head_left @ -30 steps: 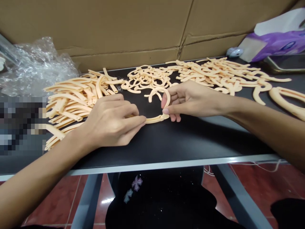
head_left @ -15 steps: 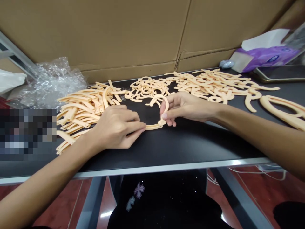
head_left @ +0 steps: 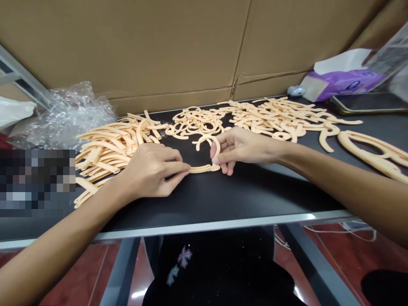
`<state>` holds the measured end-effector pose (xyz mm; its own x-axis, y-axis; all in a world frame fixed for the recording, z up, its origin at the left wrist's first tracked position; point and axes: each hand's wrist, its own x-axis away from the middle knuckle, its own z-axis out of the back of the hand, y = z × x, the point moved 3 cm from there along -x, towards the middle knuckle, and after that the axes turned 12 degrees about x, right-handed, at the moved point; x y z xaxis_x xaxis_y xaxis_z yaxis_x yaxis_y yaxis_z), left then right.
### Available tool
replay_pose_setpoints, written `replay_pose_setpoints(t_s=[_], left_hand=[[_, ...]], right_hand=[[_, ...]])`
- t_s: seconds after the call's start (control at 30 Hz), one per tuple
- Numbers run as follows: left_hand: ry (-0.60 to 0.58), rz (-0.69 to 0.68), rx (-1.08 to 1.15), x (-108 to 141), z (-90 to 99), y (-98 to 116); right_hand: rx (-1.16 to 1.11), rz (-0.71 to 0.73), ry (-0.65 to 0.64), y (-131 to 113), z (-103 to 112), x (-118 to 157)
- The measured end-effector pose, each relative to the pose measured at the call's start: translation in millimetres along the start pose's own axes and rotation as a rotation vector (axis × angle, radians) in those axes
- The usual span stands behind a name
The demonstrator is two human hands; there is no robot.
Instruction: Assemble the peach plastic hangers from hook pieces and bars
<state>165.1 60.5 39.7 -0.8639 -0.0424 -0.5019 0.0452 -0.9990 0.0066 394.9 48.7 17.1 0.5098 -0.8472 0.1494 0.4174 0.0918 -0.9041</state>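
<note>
Cardboard sheets [head_left: 127, 46] stand behind a black table [head_left: 223, 199], w/ bubble wrap [head_left: 73, 119] back L. Peach plastic strips lie in heaps [head_left: 105, 151] across the table, likely grouped by shape. In front of them, apart from the heaps, prob. to avoid snags, L hand [head_left: 153, 170] pinches one end of a curved plastic piece [head_left: 204, 168]; R hand [head_left: 245, 146] grips the other end, holding it steady.
</note>
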Motion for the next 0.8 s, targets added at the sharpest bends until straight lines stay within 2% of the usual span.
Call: replay_pose_setpoints(t_s=[0.23,0.57,0.8], left_hand=[[-0.004,0.007,0.016,-2.0,1.4,2.2],[-0.011,0.005,-0.013,-2.6,-0.9,5.1],[0.001,-0.014,-0.041,-2.3,-0.8,4.3]], right_hand=[[-0.185,0.063,0.022,0.8,1.9,-1.1],[-0.202,0.021,-0.007,1.4,-0.6,-2.2],[-0.132,-0.009,-0.034,-2.4,-2.9,-3.6]])
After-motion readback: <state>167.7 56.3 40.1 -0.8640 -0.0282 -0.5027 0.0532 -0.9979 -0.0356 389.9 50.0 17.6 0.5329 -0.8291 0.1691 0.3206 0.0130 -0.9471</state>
